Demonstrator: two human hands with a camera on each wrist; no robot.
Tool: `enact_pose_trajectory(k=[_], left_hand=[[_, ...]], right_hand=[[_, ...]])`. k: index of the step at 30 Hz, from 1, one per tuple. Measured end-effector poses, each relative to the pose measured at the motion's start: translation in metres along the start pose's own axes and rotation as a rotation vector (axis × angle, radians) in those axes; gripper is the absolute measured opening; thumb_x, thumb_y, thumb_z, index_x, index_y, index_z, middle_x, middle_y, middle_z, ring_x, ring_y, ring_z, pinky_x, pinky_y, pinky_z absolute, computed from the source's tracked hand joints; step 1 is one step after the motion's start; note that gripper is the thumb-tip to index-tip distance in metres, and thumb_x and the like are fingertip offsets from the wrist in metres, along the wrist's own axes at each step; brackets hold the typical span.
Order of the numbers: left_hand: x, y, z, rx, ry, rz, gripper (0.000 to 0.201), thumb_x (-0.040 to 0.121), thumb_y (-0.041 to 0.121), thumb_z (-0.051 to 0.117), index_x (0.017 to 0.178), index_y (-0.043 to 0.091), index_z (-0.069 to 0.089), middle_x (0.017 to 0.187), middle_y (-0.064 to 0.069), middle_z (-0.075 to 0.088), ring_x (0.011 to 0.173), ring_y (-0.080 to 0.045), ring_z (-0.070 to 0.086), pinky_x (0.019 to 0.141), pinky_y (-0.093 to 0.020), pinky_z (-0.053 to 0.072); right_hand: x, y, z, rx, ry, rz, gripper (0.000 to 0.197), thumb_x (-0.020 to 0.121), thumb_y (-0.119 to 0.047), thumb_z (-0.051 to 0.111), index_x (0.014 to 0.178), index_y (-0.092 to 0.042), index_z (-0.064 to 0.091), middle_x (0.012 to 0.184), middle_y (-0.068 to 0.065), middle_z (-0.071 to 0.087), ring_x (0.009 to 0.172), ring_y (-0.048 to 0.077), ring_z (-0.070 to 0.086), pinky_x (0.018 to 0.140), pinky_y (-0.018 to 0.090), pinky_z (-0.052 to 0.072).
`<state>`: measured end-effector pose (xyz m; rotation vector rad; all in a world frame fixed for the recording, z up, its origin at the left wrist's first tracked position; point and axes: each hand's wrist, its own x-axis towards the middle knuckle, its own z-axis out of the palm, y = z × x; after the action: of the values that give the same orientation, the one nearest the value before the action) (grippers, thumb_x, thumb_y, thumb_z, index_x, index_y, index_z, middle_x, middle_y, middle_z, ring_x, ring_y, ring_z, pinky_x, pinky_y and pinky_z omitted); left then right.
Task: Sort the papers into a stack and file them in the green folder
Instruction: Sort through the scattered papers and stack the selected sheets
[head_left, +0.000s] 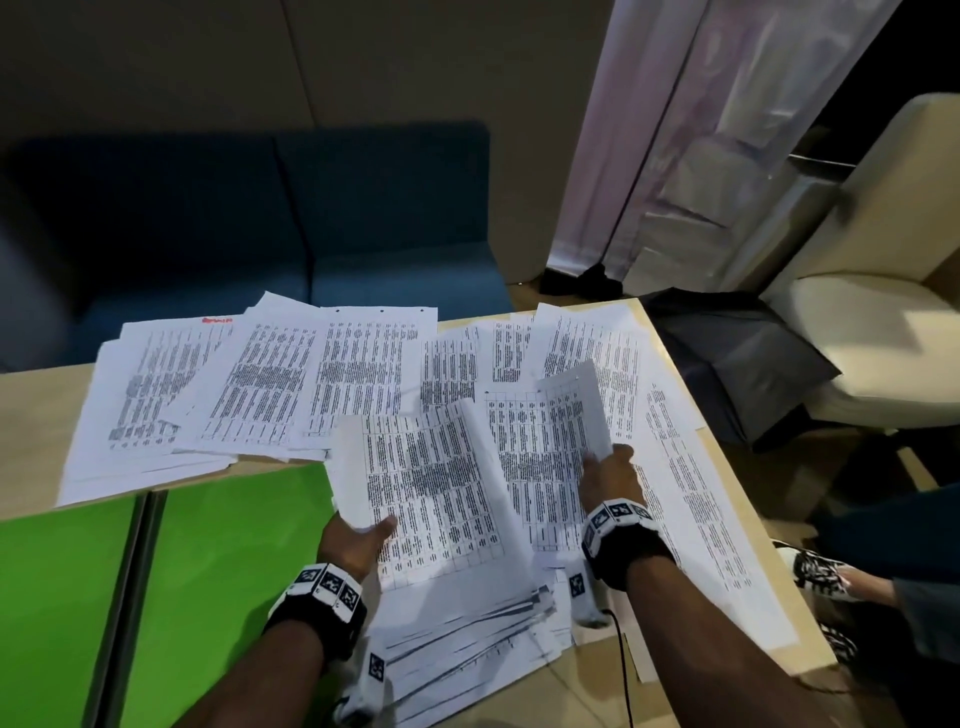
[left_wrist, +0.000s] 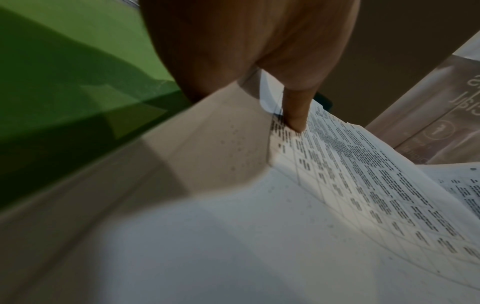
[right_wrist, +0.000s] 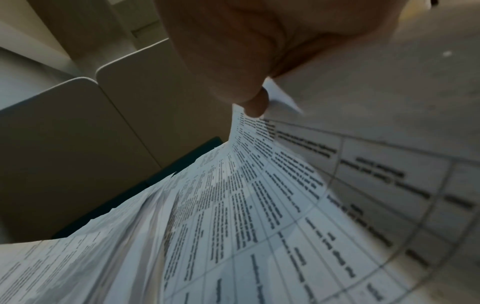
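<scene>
Papers: white sheets printed with dense black tables and text, spread loosely over the counter (head_left: 31, 410); the far ones (head_left: 270, 379) overlap in a fan, one with a red mark at its top corner.
Near pile: an uneven heap of sheets (head_left: 467, 639) lies at the counter's near edge, corners sticking out at different angles.
Left hand: the left hand (head_left: 353, 538) holds a raised bundle of sheets (head_left: 426, 478) from below, thumb pressed on the printed top; in the left wrist view the thumb (left_wrist: 296, 115) bears on a table row.
Right hand: the right hand (head_left: 610, 480) pinches the lower corner of a single sheet (head_left: 571, 410) that curls upward; the right wrist view shows the fingers (right_wrist: 255, 107) closed on the paper's edge.
Hands: apart, each clamped on its own paper.
Green folder: the green folder (head_left: 218, 551) lies open and flat at the left of the counter, bright green, with a dark spine strip between its two leaves; papers overlap its far and right edges.
Surroundings: a blue sofa (head_left: 249, 218) behind the counter, a cream chair (head_left: 883, 291) at the right.
</scene>
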<state>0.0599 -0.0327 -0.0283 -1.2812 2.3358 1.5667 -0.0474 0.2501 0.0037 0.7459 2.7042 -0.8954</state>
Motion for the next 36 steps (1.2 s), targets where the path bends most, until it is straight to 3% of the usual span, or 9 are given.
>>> enact_pose_trajectory(k=[3, 11, 16, 20, 22, 25, 29, 33, 36], left_hand=[[0.001, -0.002, 0.000, -0.011, 0.004, 0.016, 0.106, 0.070, 0.019, 0.082, 0.147, -0.005, 0.013, 0.156, -0.021, 0.014, 0.145, -0.032, 0.016, 0.118, -0.035, 0.007], [0.000, 0.000, -0.001, -0.030, -0.016, 0.010, 0.108, 0.070, 0.019, 0.082, 0.148, -0.005, 0.011, 0.156, -0.020, 0.014, 0.145, -0.032, 0.016, 0.118, -0.035, 0.007], [-0.002, 0.000, -0.002, -0.019, -0.013, 0.016, 0.108, 0.070, 0.020, 0.082, 0.147, -0.005, 0.010, 0.157, -0.021, 0.012, 0.145, -0.032, 0.015, 0.118, -0.036, 0.006], [-0.004, 0.003, 0.000, -0.031, 0.004, 0.002, 0.101, 0.074, 0.018, 0.079, 0.147, -0.005, 0.012, 0.156, -0.021, 0.013, 0.145, -0.031, 0.015, 0.118, -0.034, 0.008], [-0.005, 0.006, 0.000, -0.038, -0.001, -0.015, 0.096, 0.078, 0.019, 0.076, 0.147, -0.005, 0.013, 0.156, -0.021, 0.015, 0.145, -0.032, 0.017, 0.117, -0.033, 0.009], [-0.006, 0.008, -0.001, -0.053, -0.008, -0.037, 0.090, 0.080, 0.019, 0.073, 0.146, -0.006, 0.016, 0.155, -0.022, 0.020, 0.143, -0.033, 0.022, 0.116, -0.031, 0.012], [-0.005, 0.007, 0.000, -0.039, -0.005, -0.063, 0.090, 0.080, 0.020, 0.073, 0.145, -0.007, 0.018, 0.154, -0.022, 0.021, 0.143, -0.033, 0.024, 0.116, -0.031, 0.014], [-0.005, 0.009, 0.000, -0.055, -0.028, -0.086, 0.083, 0.082, 0.018, 0.072, 0.143, -0.010, 0.024, 0.151, -0.025, 0.028, 0.140, -0.035, 0.030, 0.114, -0.032, 0.020], [-0.006, 0.008, -0.002, -0.065, -0.038, -0.100, 0.080, 0.081, 0.020, 0.073, 0.140, -0.010, 0.029, 0.148, -0.025, 0.034, 0.136, -0.035, 0.036, 0.113, -0.033, 0.024]], right_hand=[[0.002, 0.002, -0.004, -0.141, -0.068, -0.068, 0.040, 0.099, -0.035, 0.037, 0.105, -0.002, 0.059, 0.106, 0.023, 0.066, 0.096, 0.037, 0.064, 0.077, 0.036, 0.048], [0.012, -0.006, -0.033, -0.142, -0.134, -0.149, 0.013, 0.084, -0.011, 0.061, 0.085, 0.000, 0.070, 0.091, 0.019, 0.072, 0.084, 0.031, 0.067, 0.073, 0.032, 0.053], [0.011, -0.030, -0.073, -0.014, -0.060, -0.265, 0.019, 0.077, -0.009, 0.071, 0.095, -0.006, 0.069, 0.087, 0.013, 0.070, 0.078, 0.023, 0.061, 0.069, 0.023, 0.039], [0.010, -0.051, -0.100, -0.009, -0.010, -0.384, 0.040, 0.076, -0.013, 0.076, 0.114, -0.012, 0.066, 0.100, 0.009, 0.072, 0.080, 0.020, 0.060, 0.075, 0.021, 0.040], [0.008, -0.060, -0.107, 0.000, 0.003, -0.407, 0.039, 0.077, -0.015, 0.076, 0.115, -0.011, 0.067, 0.101, 0.010, 0.072, 0.079, 0.019, 0.060, 0.076, 0.020, 0.041], [-0.004, -0.073, -0.108, 0.042, 0.073, -0.540, 0.020, 0.078, -0.011, 0.071, 0.098, -0.009, 0.073, 0.090, 0.012, 0.072, 0.079, 0.024, 0.064, 0.070, 0.019, 0.042], [-0.023, -0.090, -0.109, 0.171, 0.108, -0.661, 0.013, 0.079, 0.000, 0.066, 0.083, -0.010, 0.074, 0.077, -0.001, 0.069, 0.072, 0.013, 0.061, 0.062, -0.002, 0.036], [-0.037, -0.109, -0.121, 0.250, 0.207, -0.816, 0.019, 0.078, 0.001, 0.063, 0.085, -0.014, 0.073, 0.087, 0.000, 0.072, 0.077, 0.017, 0.064, 0.071, 0.017, 0.043], [-0.049, -0.120, -0.133, 0.371, 0.207, -0.907, 0.020, 0.079, -0.004, 0.061, 0.091, -0.020, 0.066, 0.085, -0.008, 0.068, 0.078, 0.009, 0.062, 0.072, 0.019, 0.045]])
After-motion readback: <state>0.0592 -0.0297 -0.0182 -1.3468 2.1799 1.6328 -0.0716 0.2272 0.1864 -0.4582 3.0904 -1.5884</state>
